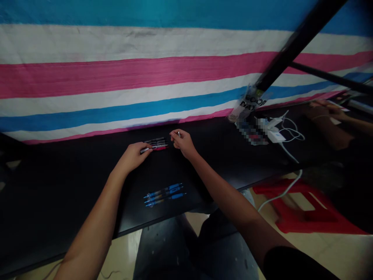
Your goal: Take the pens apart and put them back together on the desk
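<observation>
My left hand (136,154) is closed at the near side of a row of pens, with thumb and fingers on a pen (144,150) that has a pale silvery end and a red part (160,147). Several dark pens (156,141) lie side by side just beyond it. Just right of the row, my right hand (183,144) is pinched closed. A small pale bit shows at its fingers, too little to name. Nearer the table's front edge lies a group of blue pens (164,194), roughly parallel, touched by neither hand.
The black table (87,175) runs along a striped cloth (116,77). On the right are a clear plastic bag (247,103), a white power strip (275,134) with cables, and a dark metal post (297,42). Another person's hands (323,111) are farther right, above a red stool (303,225).
</observation>
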Demonstrator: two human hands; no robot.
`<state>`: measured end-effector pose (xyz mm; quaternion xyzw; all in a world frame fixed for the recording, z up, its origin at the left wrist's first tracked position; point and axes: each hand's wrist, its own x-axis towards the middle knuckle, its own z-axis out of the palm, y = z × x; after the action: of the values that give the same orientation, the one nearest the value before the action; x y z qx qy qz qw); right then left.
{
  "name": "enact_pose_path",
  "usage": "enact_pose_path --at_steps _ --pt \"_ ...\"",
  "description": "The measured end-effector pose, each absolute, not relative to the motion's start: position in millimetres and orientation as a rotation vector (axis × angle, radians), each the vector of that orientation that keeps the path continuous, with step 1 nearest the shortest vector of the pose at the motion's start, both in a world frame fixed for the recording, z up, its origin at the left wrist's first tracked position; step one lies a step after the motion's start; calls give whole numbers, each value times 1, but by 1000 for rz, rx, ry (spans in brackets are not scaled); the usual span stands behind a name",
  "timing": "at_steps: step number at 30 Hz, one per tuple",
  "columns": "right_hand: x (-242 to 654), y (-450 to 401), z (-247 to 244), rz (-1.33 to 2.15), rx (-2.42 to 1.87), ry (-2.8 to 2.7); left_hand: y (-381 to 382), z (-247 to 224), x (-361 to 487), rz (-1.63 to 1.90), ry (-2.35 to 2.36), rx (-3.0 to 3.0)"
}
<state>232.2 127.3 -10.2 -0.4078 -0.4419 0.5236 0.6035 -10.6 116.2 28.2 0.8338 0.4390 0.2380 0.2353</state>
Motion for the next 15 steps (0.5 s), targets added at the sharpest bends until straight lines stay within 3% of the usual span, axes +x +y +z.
enact_pose_path --at_steps 15 --pt "230 124 -7 1266 -899 -1086 110 32 0 609 1159 2337"
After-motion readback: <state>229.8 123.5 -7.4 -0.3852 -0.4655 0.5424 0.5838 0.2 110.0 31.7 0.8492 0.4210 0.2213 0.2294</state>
